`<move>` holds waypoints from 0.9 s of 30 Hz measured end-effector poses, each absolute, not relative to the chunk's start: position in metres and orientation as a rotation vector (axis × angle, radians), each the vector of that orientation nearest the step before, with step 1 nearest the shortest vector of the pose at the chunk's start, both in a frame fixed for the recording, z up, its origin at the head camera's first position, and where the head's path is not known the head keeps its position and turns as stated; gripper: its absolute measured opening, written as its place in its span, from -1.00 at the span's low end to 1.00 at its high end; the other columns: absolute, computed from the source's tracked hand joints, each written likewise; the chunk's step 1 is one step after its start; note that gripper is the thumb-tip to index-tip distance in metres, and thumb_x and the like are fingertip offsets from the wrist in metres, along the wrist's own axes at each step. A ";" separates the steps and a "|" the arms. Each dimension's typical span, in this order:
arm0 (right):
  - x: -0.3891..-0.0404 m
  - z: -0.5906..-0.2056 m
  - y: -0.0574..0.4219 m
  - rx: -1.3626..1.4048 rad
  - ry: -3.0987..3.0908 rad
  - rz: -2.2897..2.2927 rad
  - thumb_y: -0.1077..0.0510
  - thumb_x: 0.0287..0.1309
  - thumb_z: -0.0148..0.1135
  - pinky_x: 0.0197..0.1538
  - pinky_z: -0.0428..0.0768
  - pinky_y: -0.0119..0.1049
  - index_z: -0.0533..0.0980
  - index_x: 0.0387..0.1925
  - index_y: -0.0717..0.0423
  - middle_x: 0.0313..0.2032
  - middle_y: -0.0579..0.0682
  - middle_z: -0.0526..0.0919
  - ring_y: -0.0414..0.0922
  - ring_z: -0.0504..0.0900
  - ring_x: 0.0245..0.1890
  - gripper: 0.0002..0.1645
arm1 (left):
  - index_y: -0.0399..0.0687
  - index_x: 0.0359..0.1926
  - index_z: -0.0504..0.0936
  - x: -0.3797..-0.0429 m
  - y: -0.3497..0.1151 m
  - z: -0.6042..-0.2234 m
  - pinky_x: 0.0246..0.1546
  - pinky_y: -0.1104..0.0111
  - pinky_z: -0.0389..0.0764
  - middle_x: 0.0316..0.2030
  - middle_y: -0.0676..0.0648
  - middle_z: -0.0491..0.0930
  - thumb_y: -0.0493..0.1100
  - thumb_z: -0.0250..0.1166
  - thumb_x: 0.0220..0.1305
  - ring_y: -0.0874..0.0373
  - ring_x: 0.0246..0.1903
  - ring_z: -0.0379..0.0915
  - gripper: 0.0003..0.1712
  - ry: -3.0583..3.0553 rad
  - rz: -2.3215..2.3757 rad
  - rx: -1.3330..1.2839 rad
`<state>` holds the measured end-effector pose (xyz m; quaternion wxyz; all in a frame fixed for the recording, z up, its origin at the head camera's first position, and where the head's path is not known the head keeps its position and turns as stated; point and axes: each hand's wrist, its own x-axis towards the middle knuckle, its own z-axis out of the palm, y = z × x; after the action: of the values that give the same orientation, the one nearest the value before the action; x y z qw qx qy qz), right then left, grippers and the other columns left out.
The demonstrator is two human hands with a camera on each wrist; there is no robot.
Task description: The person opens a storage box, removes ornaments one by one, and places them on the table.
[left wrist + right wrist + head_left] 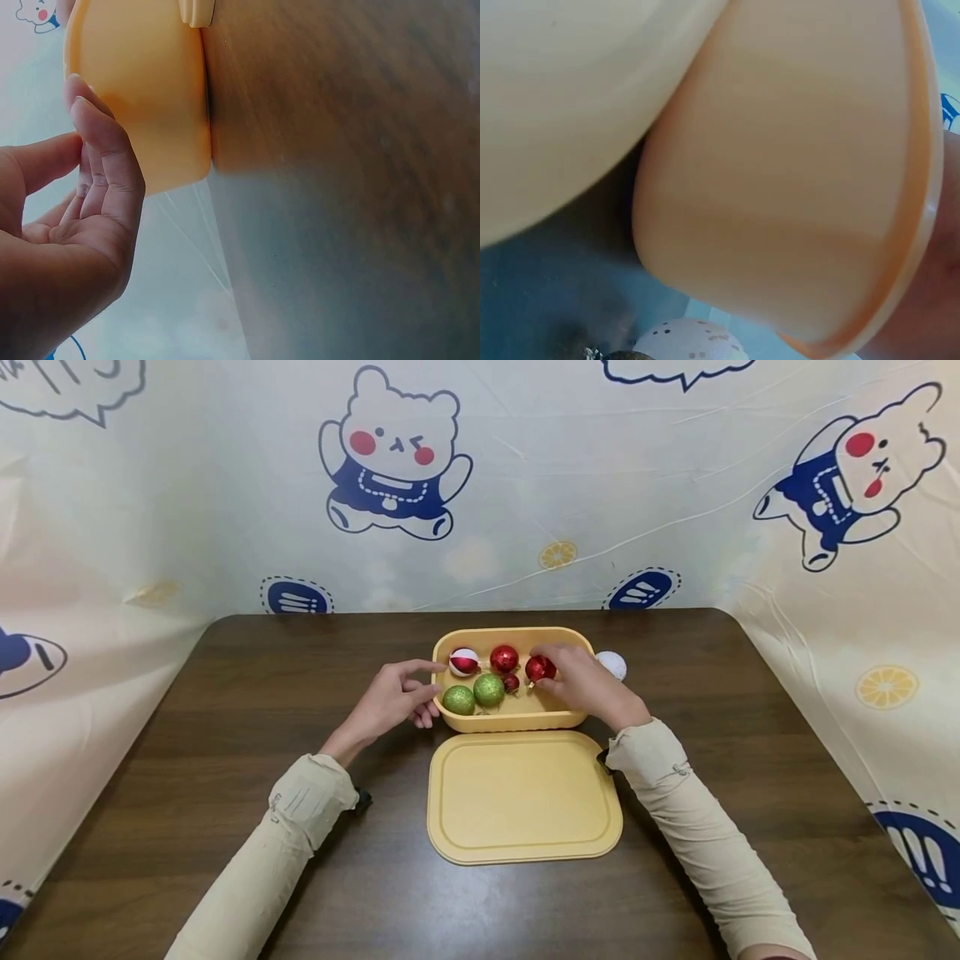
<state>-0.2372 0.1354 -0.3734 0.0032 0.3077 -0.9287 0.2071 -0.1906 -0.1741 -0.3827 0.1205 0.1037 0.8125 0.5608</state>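
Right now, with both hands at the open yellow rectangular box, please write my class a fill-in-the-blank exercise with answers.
1. The open yellow rectangular box contains exactly ____ glittery green round balls.
2. The speckled white round ball lies outside the box, beyond its ____ end as the person sees it.
3. The person's right hand holds a shiny ____ round bauble.
4. The striped glossy ball toward the box's far left corner is red and ____.
Missing words: two; right; red; white.

Bear-print backdrop (525, 477) behind dark table (375, 893)
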 end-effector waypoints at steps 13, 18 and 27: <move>-0.234 -0.365 0.139 0.922 -2.932 0.649 0.27 0.20 0.36 0.12 0.58 -0.05 0.47 0.20 0.26 0.02 0.17 0.61 0.02 0.57 -0.04 -0.48 | -0.27 0.31 0.43 -0.192 -0.174 -0.383 -0.51 0.23 0.70 -0.43 -0.44 0.63 -0.30 0.19 0.44 -0.08 -0.60 0.60 -0.53 2.369 1.635 0.310; -0.233 -0.363 0.138 0.919 -2.914 0.653 0.27 0.20 0.36 0.11 0.59 -0.07 0.49 0.17 0.24 -0.01 0.15 0.61 0.01 0.57 -0.07 -0.50 | -0.26 0.31 0.43 -0.192 -0.174 -0.383 -0.51 0.22 0.71 -0.42 -0.46 0.63 -0.29 0.20 0.44 -0.11 -0.58 0.61 -0.53 2.374 1.635 0.301; -0.229 -0.358 0.149 0.892 -2.880 0.617 0.27 0.16 0.40 0.07 0.62 -0.05 0.50 0.14 0.25 -0.03 0.16 0.64 0.03 0.61 -0.09 -0.49 | -0.24 0.31 0.44 -0.191 -0.173 -0.382 -0.51 0.22 0.71 -0.42 -0.45 0.63 -0.28 0.20 0.44 -0.06 -0.60 0.60 -0.54 2.376 1.631 0.302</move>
<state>-0.2293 0.1488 -0.3582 0.0320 0.2896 -0.9354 0.2005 -0.1908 -0.1735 -0.3818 0.1215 0.1034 0.8139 0.5587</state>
